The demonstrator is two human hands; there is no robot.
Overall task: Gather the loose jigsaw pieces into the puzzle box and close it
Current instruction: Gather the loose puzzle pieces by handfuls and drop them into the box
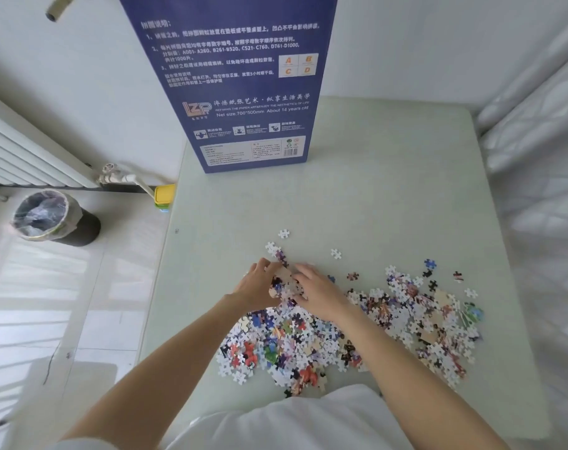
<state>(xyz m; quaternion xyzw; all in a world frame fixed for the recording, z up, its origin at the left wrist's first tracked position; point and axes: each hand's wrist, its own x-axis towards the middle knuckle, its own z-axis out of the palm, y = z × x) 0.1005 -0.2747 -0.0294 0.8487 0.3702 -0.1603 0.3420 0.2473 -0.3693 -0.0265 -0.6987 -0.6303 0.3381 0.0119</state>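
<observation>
A tall blue puzzle box (240,82) stands upright at the far edge of the pale green table (390,196). Loose jigsaw pieces (308,339) lie in a wide heap across the near half of the table, with a few strays (283,234) further out. My left hand (255,282) and my right hand (318,292) meet at the heap's far edge, cupped toward each other with fingers curled round a small clump of pieces (284,282) between them.
A lined waste bin (48,217) stands on the floor at left, near a white radiator (26,157). A yellow container (164,193) sits beside the table's left edge. White bedding (536,177) borders the table's right side.
</observation>
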